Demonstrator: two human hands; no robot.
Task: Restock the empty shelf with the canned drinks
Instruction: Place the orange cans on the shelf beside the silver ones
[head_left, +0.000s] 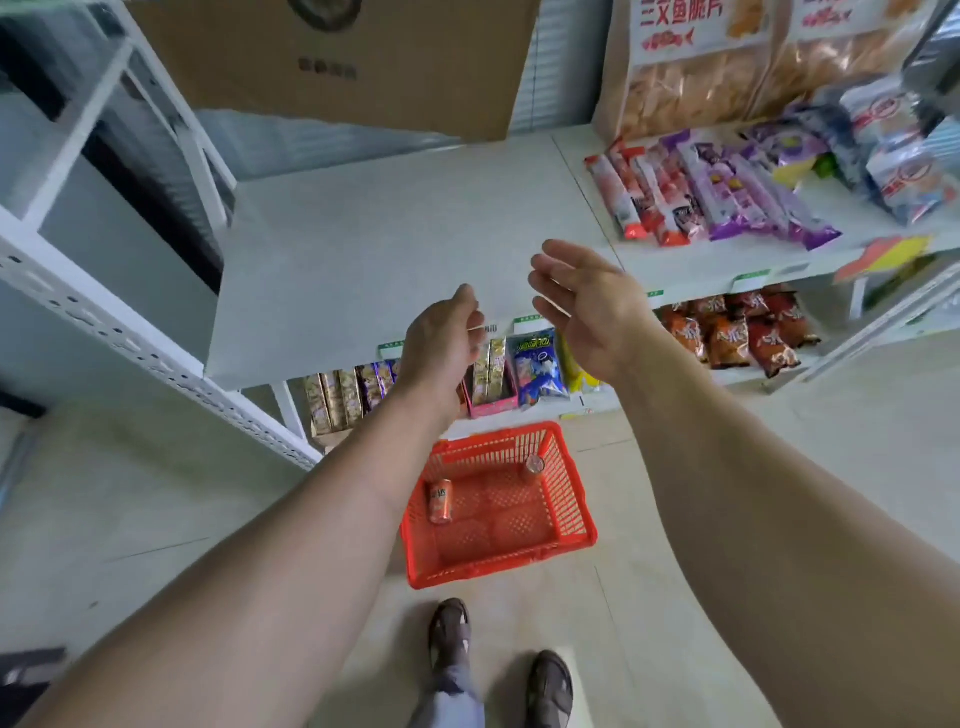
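Your two hands reach forward over the front edge of the bare shelf (395, 244), both empty. Your left hand (441, 343) hangs with fingers curled loosely downward; your right hand (587, 301) is spread, palm turned inward, fingers apart. The hands are near each other but not touching. Below them on the floor sits the red basket (569, 499), holding two orange cans: one can (440, 501) lying on its side at the left, the other can (534, 466) upright by the far wall.
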